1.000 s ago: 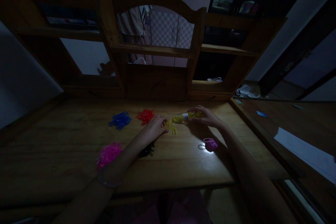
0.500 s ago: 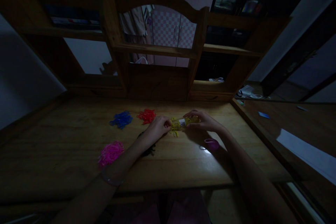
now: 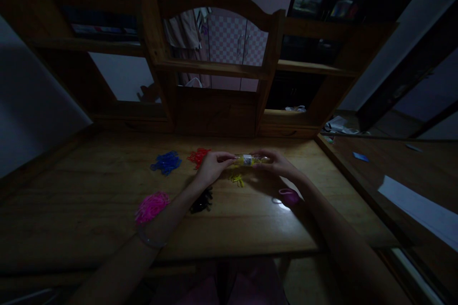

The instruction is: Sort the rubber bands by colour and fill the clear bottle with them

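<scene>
Head camera: the left hand (image 3: 212,168) is pinching one end of a clear, tube-shaped bottle (image 3: 246,160), and the right hand (image 3: 278,164) is gripping the other. Both seem to be steadying it sideways; any next move is calling for a careful hold. Skinny yellow bands (image 3: 236,180) are lying near. Stringy-looking heaps (image 3: 166,162), blue, red, black and pink, are sitting leftward on the smooth wooden table (image 3: 246,228).

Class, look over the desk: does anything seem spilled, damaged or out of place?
Yellow bands lie loose on the desk, near the bottle; possibly spilled, since yellow also shows inside it. Nothing looks clearly damaged.
</scene>
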Available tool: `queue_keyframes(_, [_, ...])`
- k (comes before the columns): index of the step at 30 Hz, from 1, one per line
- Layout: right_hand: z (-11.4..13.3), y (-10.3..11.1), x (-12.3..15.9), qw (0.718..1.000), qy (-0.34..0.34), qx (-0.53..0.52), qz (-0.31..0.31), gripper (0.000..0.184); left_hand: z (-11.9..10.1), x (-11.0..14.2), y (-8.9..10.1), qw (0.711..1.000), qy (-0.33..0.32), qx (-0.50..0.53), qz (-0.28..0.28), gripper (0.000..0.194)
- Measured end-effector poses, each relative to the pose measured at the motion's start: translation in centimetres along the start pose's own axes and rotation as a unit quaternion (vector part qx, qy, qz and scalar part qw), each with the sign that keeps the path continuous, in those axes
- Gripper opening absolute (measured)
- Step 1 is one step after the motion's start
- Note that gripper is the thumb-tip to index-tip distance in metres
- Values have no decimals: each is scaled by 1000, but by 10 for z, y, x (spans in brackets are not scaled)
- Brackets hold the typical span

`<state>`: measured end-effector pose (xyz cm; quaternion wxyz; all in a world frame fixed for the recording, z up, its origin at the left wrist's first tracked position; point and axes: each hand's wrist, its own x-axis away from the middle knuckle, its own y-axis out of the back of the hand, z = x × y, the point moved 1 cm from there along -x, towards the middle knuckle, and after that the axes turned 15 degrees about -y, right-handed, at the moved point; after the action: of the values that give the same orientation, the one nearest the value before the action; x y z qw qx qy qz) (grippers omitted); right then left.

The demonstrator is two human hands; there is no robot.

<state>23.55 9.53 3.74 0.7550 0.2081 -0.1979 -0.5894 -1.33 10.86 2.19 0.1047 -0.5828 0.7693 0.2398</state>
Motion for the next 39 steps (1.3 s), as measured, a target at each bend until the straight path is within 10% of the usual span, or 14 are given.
queue_keyframes(9, [8,5,8,993,-45,-106,8,40,-4,-7,6,998,-54,8,-26,19])
queue_keyframes(20, [7,13,10,987,-51,-151,-18,41,-10,15,-9,911,-169,-246,284,41])
queue_keyframes(39, [2,14,7,986,-55,-154,-24,41,-19,19,-1,855,-250,-270,366,27])
